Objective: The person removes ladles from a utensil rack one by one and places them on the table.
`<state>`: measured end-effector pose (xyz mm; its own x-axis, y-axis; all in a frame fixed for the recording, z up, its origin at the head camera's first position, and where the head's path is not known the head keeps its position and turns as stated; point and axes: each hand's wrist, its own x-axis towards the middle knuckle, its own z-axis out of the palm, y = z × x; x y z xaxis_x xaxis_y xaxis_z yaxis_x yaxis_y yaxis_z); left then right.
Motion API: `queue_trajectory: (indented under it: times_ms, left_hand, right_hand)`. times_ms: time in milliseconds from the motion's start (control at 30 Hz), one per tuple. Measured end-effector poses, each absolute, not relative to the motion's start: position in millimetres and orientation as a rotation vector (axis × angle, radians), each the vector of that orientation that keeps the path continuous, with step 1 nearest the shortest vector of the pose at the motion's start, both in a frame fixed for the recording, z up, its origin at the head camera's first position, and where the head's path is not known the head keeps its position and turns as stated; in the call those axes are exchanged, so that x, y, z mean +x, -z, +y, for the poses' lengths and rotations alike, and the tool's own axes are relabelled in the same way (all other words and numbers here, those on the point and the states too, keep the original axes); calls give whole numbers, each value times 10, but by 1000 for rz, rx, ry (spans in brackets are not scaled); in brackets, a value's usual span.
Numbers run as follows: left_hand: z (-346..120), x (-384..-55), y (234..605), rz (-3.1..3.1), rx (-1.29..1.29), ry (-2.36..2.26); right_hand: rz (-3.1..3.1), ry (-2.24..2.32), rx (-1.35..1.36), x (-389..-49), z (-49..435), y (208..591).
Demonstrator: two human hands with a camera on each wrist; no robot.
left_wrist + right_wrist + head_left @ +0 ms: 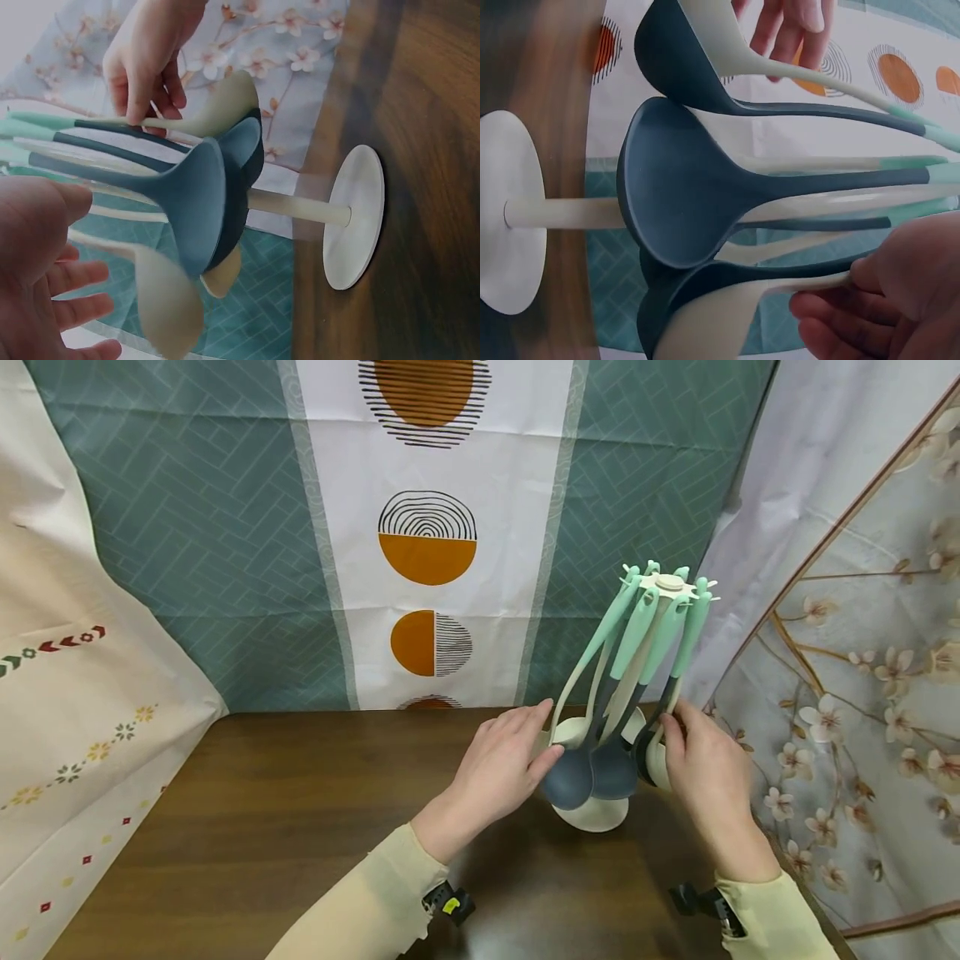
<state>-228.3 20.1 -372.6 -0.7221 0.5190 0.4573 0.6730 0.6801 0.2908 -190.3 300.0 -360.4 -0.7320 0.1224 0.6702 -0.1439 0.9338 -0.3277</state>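
A cream utensil stand (592,817) stands upright on the table, hung all round with several dark blue and cream ladles and spoons with mint-green handles. On its right side my right hand (705,760) pinches the neck of a cream ladle (712,322) between thumb and fingers. That ladle's bowl lies close against a dark blue one. My left hand (498,756) is at the stand's left side, fingers spread and nearly straight, beside a cream ladle (169,304). Two dark blue ladles (567,781) hang at the front, between the hands.
The brown wooden table (300,843) stretches out to the left of the stand. A green and white patterned cloth (217,527) hangs behind it. Close beside the right hand hangs a floral curtain (840,777); an embroidered cream cloth (82,710) borders the left.
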Motion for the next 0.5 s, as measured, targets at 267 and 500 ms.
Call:
queue_trajectory:
  times_ms: [267, 500]
  left_hand:
    - [176, -2312, 3745, -2530, -916, 667]
    - [168, -2327, 3761, -2478, -900, 693]
  right_hand:
    - [-2294, -481, 83, -1866, 2886, 3641]
    - [-2302, -509, 95, -1797, 2813, 3644]
